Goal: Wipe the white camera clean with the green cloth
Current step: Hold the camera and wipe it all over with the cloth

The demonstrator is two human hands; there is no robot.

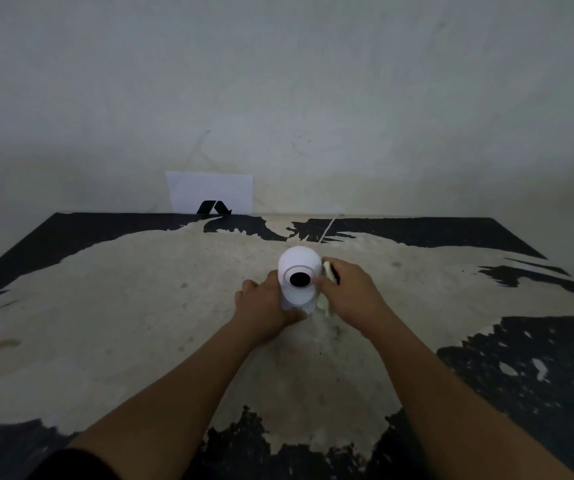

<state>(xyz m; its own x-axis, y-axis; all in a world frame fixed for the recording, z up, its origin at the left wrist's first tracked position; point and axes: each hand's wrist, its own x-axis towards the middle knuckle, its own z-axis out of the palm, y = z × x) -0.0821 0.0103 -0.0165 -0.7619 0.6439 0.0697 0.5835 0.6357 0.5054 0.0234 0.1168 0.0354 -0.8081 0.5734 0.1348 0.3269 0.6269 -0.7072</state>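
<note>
The white camera (298, 268) stands upright in the middle of the table, its round black lens facing me. My left hand (267, 306) grips its base from the left side. My right hand (349, 292) holds the pale green cloth (324, 303) pressed against the camera's right side. Only small bits of cloth show, above and below the fingers. A thin white cable (329, 227) runs from behind the camera toward the wall.
The table (140, 306) has a worn beige top with black patches around its edges. A white sheet of paper (209, 190) with a black mark leans on the wall at the table's far edge. The grey wall rises right behind.
</note>
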